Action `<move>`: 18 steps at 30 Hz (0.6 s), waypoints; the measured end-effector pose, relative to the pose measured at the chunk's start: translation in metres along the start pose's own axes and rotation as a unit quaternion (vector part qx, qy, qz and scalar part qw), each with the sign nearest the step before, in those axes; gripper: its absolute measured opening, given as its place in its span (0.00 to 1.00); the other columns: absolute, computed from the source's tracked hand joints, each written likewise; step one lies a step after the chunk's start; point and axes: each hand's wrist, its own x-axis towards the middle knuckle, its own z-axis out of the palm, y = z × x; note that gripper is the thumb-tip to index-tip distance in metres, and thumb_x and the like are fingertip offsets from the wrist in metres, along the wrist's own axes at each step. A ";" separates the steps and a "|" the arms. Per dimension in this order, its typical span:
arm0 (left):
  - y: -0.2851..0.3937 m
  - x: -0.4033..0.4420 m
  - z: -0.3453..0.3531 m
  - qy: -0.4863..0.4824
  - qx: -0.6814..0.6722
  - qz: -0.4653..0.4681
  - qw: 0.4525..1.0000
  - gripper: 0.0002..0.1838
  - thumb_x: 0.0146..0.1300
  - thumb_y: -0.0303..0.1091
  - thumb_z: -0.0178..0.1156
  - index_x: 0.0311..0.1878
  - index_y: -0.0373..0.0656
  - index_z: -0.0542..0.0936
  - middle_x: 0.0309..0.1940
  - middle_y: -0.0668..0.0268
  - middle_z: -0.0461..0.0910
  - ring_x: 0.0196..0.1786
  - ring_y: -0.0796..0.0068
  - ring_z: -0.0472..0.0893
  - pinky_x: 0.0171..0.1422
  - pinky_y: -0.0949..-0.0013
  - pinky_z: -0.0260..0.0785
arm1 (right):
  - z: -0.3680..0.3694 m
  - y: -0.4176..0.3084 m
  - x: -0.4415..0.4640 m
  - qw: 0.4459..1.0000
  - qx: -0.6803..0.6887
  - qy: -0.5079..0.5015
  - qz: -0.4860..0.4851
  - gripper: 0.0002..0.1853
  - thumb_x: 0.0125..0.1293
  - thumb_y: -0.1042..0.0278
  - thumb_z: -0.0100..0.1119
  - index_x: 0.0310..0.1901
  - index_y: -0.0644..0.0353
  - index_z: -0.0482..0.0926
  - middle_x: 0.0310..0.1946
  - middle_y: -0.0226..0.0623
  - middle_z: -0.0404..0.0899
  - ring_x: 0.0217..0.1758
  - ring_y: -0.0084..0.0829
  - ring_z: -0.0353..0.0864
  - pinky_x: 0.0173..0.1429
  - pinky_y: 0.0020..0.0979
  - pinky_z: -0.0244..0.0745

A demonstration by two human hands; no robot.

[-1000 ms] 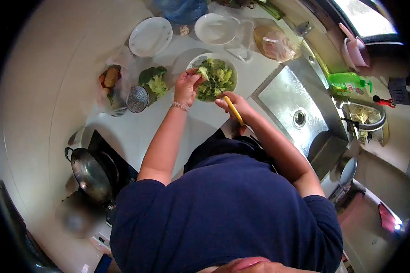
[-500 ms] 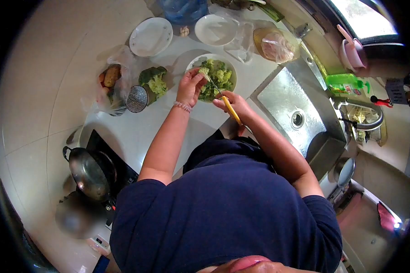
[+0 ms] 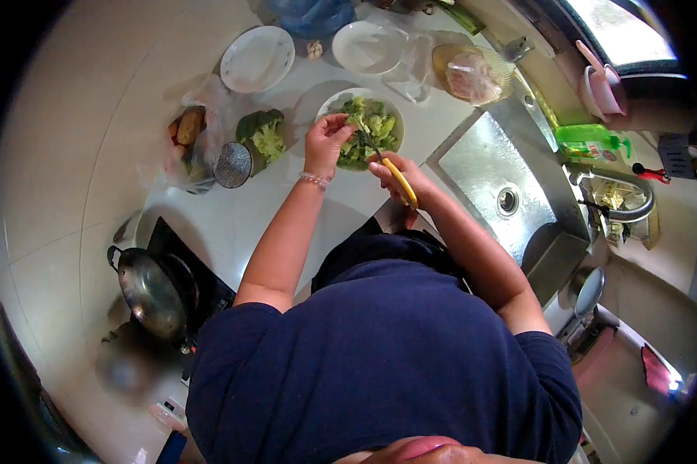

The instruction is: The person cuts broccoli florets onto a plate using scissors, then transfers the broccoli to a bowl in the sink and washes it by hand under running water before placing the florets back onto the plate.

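Observation:
Over the left side of a white plate (image 3: 324, 107), my left hand (image 3: 325, 145) pinches a small broccoli piece (image 3: 354, 120). My right hand (image 3: 402, 179) is closed on the yellow handles of a pair of scissors (image 3: 399, 182), whose dark blades point up toward that piece. Cut green broccoli florets (image 3: 378, 124) cover much of the plate beneath. Left of my left hand, a larger broccoli head (image 3: 266, 141) lies on the white counter, beside a round metal-looking cup (image 3: 233, 165). A bracelet circles my left wrist.
Two white plates (image 3: 257, 59) (image 3: 368, 47) stand at the back, garlic (image 3: 314, 49) between them. A bag of vegetables (image 3: 190, 143) lies left. Bagged meat (image 3: 472, 77) sits near the steel sink (image 3: 487, 178). A wok (image 3: 153, 291) is at lower left, a green bottle (image 3: 588, 142) at right.
The scissors have turned in my right hand, with the yellow handles now tilted more and looking wider. My left hand has shifted slightly, still with a broccoli piece.

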 end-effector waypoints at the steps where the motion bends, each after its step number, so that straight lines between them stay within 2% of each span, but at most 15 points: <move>1: 0.000 -0.001 0.000 -0.002 0.013 0.011 1.000 0.11 0.52 0.22 0.60 0.40 0.36 0.74 0.33 0.66 0.77 0.34 0.79 0.76 0.39 0.76 0.71 | 0.000 0.002 0.003 1.000 0.012 0.003 -0.012 0.26 0.57 0.44 0.58 0.47 0.59 0.73 0.22 0.29 0.68 0.20 0.19 0.67 0.20 0.21 0.65; 7: 0.004 0.003 -0.003 -0.001 0.003 0.024 1.000 0.11 0.51 0.22 0.60 0.39 0.35 0.74 0.33 0.65 0.77 0.32 0.78 0.76 0.37 0.74 0.73 | 0.003 0.002 0.011 0.999 0.025 0.012 -0.032 0.26 0.55 0.44 0.60 0.45 0.60 0.73 0.21 0.29 0.69 0.20 0.19 0.68 0.20 0.22 0.65; 11: 0.011 0.006 -0.005 0.001 0.021 -0.008 1.000 0.10 0.50 0.23 0.61 0.37 0.35 0.74 0.30 0.64 0.77 0.30 0.78 0.76 0.35 0.75 0.72 | 0.002 -0.001 0.012 1.000 -0.006 0.017 -0.023 0.27 0.54 0.44 0.60 0.45 0.60 0.74 0.22 0.29 0.69 0.21 0.19 0.68 0.22 0.22 0.65; 14: 0.013 0.006 -0.006 0.002 0.043 -0.034 0.999 0.10 0.49 0.23 0.61 0.36 0.35 0.75 0.27 0.65 0.77 0.29 0.79 0.76 0.34 0.76 0.71 | 0.001 -0.009 0.010 0.999 -0.047 0.011 -0.002 0.24 0.57 0.47 0.58 0.47 0.57 0.73 0.23 0.27 0.69 0.24 0.18 0.68 0.25 0.22 0.66; 17: 0.010 0.009 -0.009 0.001 0.060 -0.061 0.996 0.10 0.49 0.23 0.61 0.36 0.35 0.74 0.27 0.65 0.77 0.29 0.78 0.76 0.34 0.76 0.71 | 0.002 0.013 0.028 0.988 -0.096 0.067 -0.100 0.23 0.57 0.48 0.59 0.44 0.59 0.75 0.25 0.28 0.73 0.28 0.20 0.70 0.31 0.24 0.67; 18: 0.009 0.011 -0.011 0.000 0.067 -0.071 0.995 0.10 0.50 0.23 0.61 0.37 0.36 0.74 0.28 0.66 0.77 0.29 0.78 0.77 0.34 0.76 0.71 | 0.001 0.012 0.030 0.988 -0.101 0.069 -0.089 0.22 0.57 0.48 0.59 0.43 0.60 0.75 0.25 0.28 0.73 0.29 0.21 0.71 0.32 0.24 0.67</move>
